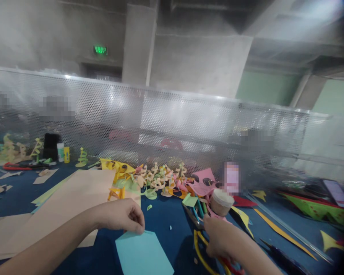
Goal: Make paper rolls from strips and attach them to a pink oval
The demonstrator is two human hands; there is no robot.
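Observation:
My left hand (129,215) pinches the top edge of a light blue sheet of paper (145,252) between thumb and fingertips. The sheet has angled corners and hangs over the dark blue tablecloth. To the right, my right hand (222,235) is closed at the scissors (197,244), which have yellow and red handles. Their dark blades point up and left towards the craft pile. The hand hides part of the handles, and its fingertips show only partly. Just beyond it stand a roll of tape (221,202) and green and teal pieces (199,208).
Large cream paper sheets (74,198) cover the left side. Many small spiral paper figures (160,175) crowd the middle back, by yellow (117,168) and pink cut-outs (205,179). A dark pointed tool (283,256) and a clear ruler (292,229) lie right. A perforated metal screen (174,114) stands behind.

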